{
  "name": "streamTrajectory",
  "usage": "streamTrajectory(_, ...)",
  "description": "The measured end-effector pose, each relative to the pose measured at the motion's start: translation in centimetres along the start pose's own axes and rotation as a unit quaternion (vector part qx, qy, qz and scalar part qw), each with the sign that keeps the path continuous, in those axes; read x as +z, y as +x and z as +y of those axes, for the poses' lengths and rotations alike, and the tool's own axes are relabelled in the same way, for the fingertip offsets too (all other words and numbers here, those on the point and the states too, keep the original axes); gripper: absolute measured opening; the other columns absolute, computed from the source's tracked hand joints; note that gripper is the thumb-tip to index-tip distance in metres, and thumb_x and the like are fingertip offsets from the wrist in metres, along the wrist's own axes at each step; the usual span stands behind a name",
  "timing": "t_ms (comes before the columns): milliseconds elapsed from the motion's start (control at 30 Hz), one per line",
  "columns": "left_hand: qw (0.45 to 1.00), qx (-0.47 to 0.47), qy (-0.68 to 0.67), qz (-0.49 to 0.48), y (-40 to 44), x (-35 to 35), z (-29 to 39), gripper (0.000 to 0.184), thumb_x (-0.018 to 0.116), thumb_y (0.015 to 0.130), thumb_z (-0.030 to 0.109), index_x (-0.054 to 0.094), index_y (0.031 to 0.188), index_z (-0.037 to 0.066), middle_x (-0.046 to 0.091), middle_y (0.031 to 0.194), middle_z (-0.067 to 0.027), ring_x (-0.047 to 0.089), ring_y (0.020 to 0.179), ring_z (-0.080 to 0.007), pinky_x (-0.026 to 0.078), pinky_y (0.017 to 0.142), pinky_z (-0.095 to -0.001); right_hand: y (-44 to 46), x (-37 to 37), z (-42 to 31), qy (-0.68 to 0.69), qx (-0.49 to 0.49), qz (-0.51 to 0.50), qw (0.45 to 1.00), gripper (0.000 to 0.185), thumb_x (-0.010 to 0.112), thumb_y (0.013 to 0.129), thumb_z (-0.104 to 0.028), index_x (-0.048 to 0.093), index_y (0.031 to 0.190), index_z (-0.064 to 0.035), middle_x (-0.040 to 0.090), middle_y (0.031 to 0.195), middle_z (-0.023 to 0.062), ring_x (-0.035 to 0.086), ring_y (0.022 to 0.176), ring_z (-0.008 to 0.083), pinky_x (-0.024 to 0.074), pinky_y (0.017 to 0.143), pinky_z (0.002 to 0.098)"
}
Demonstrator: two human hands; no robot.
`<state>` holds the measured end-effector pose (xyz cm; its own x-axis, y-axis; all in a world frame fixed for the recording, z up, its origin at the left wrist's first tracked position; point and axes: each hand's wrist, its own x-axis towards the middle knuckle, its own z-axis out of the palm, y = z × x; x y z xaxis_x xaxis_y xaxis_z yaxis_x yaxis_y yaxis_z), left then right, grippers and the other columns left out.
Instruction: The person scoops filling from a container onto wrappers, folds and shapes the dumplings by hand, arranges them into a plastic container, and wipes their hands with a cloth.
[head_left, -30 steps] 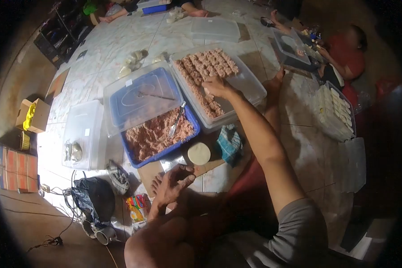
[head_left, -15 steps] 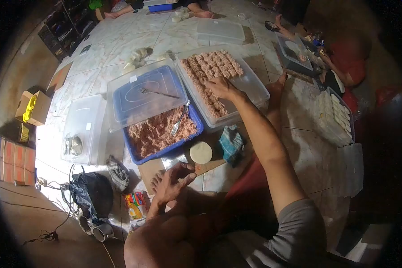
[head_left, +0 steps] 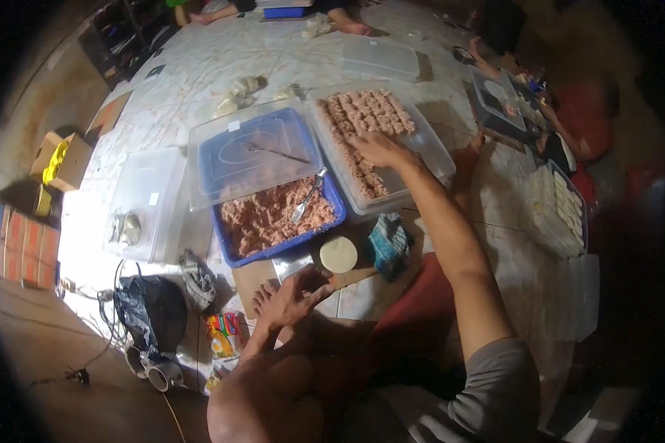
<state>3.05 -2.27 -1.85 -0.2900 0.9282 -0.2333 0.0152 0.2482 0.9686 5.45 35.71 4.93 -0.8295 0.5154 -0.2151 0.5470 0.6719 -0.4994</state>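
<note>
My right hand [head_left: 380, 150] reaches over a clear plastic tray [head_left: 437, 156] with several rows of minced-meat lumps [head_left: 366, 111]. Its fingers are stretched out and touch the lumps at the left; nothing held shows. My left hand [head_left: 297, 297] rests near my bare foot with thumb and fingers apart, holding nothing. Just beyond it lies a stack of round pale wrappers [head_left: 338, 255] on cardboard. A blue basin [head_left: 281, 246] holds loose minced meat [head_left: 270, 221] and a fork [head_left: 308, 196]. Its far part is under a clear lid [head_left: 233, 159] with another fork on top.
A teal cloth [head_left: 389, 247] lies right of the wrappers. Clear boxes [head_left: 146, 207] stand at the left, near a black bag [head_left: 151, 310] and mugs [head_left: 165, 375]. At the right are a box of pale pieces [head_left: 558, 207] and a person in red [head_left: 584, 118].
The whole view has shifted, so most things appear a little further right. My right hand's fingers look more stretched out over the lumps. My left hand has hardly moved.
</note>
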Motion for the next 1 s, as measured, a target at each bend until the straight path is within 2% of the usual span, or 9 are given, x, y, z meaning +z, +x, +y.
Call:
streamTrajectory(100, 0.979, 0.069, 0.191, 0.025, 2.1, 0.4, -0.4, 0.038, 0.072, 0.092, 0.028, 0.061, 0.117, 0.003, 0.064, 0.121, -0.0147, 0.062, 0.110, -0.0235, 0.050, 0.092, -0.0385, -1.6, 1.0, -3.2, -0.020, -0.124, 0.239, 0.963, 0.032, 0.058, 0.096, -0.030, 0.067, 0.096, 0.0004, 0.069, 0.092, 0.0205, 0.065, 0.090, 0.0448, 0.0511, 0.078, 0.0492)
streamTrajectory(267, 0.733, 0.319, 0.594, 0.089, 7.8, 1.9, -11.4, 0.044, 0.065, 0.090, 0.036, 0.062, 0.126, 0.012, 0.058, 0.131, -0.0105, 0.053, 0.120, -0.0312, 0.037, 0.106, -0.0503, -2.3, 7.5, -8.4, -0.097, -0.290, 0.129, 0.943, 0.015, 0.063, 0.091, -0.021, 0.069, 0.093, -0.0077, 0.064, 0.094, 0.0133, 0.062, 0.098, 0.0338, 0.0467, 0.094, 0.0461)
streamTrajectory(467, 0.792, 0.187, 0.581, 0.005, 6.8, 1.8, -7.9, 0.028, 0.059, 0.094, 0.035, 0.071, 0.113, 0.018, 0.064, 0.120, -0.0073, 0.055, 0.116, -0.0279, 0.035, 0.107, -0.0477, 3.1, 16.7, -3.8, -0.380, -0.421, 0.130, 0.813, 0.011, 0.061, 0.083, -0.012, 0.069, 0.077, -0.0074, 0.067, 0.094, 0.0087, 0.059, 0.104, 0.0272, 0.0474, 0.089, 0.0435)
streamTrajectory(600, 0.938, 0.282, 0.171, 0.108, 4.7, 1.0, -7.2, 0.026, 0.068, 0.089, 0.024, 0.067, 0.104, 0.003, 0.067, 0.103, -0.0181, 0.064, 0.094, -0.0309, 0.050, 0.083, -0.0434, 0.8, 15.8, -5.9, -0.303, -0.394, 0.118, 0.860, 0.015, 0.057, 0.086, -0.009, 0.068, 0.095, -0.0085, 0.068, 0.098, 0.0081, 0.061, 0.105, 0.0279, 0.0409, 0.100, 0.0473)
streamTrajectory(733, 0.985, 0.100, -0.121, 0.077, 0.3, 0.4, -4.5, 0.046, 0.076, 0.089, 0.040, 0.066, 0.111, 0.001, 0.069, 0.087, -0.0154, 0.067, 0.075, -0.0247, 0.051, 0.069, -0.0330, -5.4, 10.8, -13.6, -0.176, -0.348, -0.031, 0.920, 0.025, 0.052, 0.088, -0.006, 0.065, 0.109, -0.0061, 0.067, 0.099, 0.0148, 0.064, 0.100, 0.0355, 0.0449, 0.096, 0.0528)
streamTrajectory(800, 0.993, -0.051, 0.039, 0.095, -3.7, -1.3, 3.4, 0.049, 0.073, 0.090, 0.047, 0.066, 0.116, 0.006, 0.070, 0.088, -0.0137, 0.067, 0.083, -0.0251, 0.050, 0.078, -0.0368, -4.1, 13.2, -13.6, -0.165, -0.374, -0.009, 0.913, 0.024, 0.049, 0.083, -0.003, 0.065, 0.101, -0.0017, 0.065, 0.093, 0.0187, 0.063, 0.092, 0.0405, 0.0500, 0.078, 0.0515)
streamTrajectory(900, 0.933, -0.245, 0.235, 0.120, -4.9, -1.3, 0.9, 0.081, 0.049, 0.074, 0.091, 0.056, 0.140, 0.044, 0.020, 0.161, -0.0312, 0.012, 0.150, -0.0520, 0.005, 0.122, -0.0580, -3.1, 17.2, -15.1, -0.197, -0.369, 0.032, 0.908, 0.017, 0.053, 0.082, -0.007, 0.066, 0.093, -0.0057, 0.063, 0.088, 0.0164, 0.063, 0.089, 0.0383, 0.0455, 0.078, 0.0511)
streamTrajectory(967, 0.907, -0.249, 0.292, 0.172, -4.7, -0.8, -1.8, 0.080, 0.050, 0.075, 0.090, 0.057, 0.139, 0.043, 0.023, 0.160, -0.0317, 0.016, 0.149, -0.0532, 0.009, 0.122, -0.0594, -1.8, 21.1, -13.9, -0.157, -0.457, 0.116, 0.868, 0.013, 0.056, 0.082, -0.010, 0.066, 0.089, -0.0092, 0.063, 0.086, 0.0146, 0.063, 0.089, 0.0359, 0.0411, 0.081, 0.0486)
streamTrajectory(1000, 0.905, -0.241, 0.301, 0.181, -4.6, -1.1, -2.6, 0.080, 0.050, 0.074, 0.090, 0.057, 0.138, 0.042, 0.025, 0.159, -0.0320, 0.017, 0.148, -0.0540, 0.010, 0.121, -0.0605, -2.8, 19.3, -16.2, -0.158, -0.405, -0.013, 0.900, 0.013, 0.056, 0.083, -0.012, 0.067, 0.087, -0.0083, 0.065, 0.088, 0.0146, 0.063, 0.092, 0.0353, 0.0403, 0.083, 0.0503)
